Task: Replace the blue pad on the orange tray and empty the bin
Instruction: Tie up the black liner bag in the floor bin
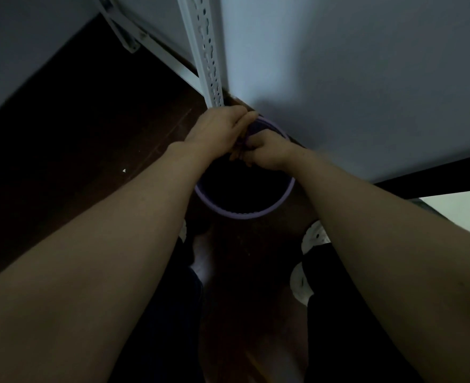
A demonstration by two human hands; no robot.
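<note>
The round purple bin [244, 214] stands on the dark wooden floor [90, 150] against the wall, a white slotted shelf post [206, 51] at its 12 o'clock, where the left hand [220, 125] and right hand [267, 152] meet with fingers bunched, their hold too dark to tell.

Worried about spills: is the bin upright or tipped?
Upright: the bin stands on the floor, its round rim facing up at the camera.
</note>
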